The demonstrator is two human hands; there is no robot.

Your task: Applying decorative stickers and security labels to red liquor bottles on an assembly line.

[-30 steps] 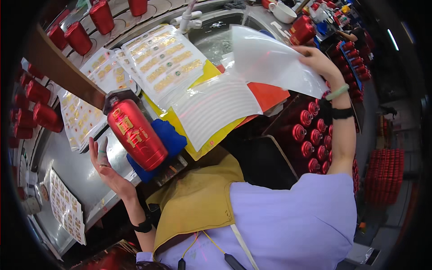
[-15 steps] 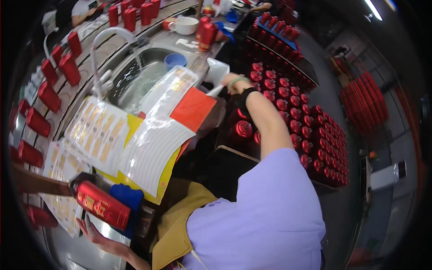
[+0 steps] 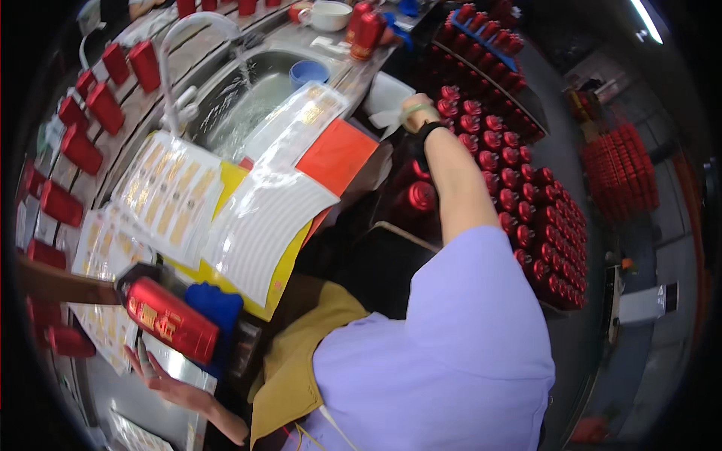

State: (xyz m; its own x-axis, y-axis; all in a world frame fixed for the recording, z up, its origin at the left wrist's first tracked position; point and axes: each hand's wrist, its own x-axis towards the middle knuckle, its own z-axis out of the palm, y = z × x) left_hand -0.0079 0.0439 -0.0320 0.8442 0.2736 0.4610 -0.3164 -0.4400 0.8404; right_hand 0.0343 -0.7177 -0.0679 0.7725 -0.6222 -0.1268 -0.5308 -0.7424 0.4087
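My left hand (image 3: 167, 387) is open, its fingers spread just below a red bottle (image 3: 171, 319) with gold lettering. That bottle lies tilted on a blue cloth (image 3: 214, 308), its dark end against a brown wooden bar. My right arm stretches forward and to the right. At its end my right hand (image 3: 418, 113) is curled beside a white container (image 3: 389, 93), next to a loose white piece like paper or film (image 3: 385, 120). Its fingertips are mostly hidden, so what they grip is unclear. Between the hands lie printed sticker sheets (image 3: 169, 192), a striped white sheet (image 3: 267, 233) and a red sheet (image 3: 336, 156).
A steel sink (image 3: 207, 124) holds water under a running white tap (image 3: 167, 75), with a blue bowl (image 3: 309, 72) inside. Red bottles (image 3: 105, 105) line the slatted rack at left. Many capped red bottles (image 3: 508, 199) stand in crates at right. A white cup (image 3: 328, 15) sits behind.
The view has shifted, so most things sit slightly higher or farther right. My right hand remains by the white container, with the loose white piece moved. My left hand stays open under the bottle.
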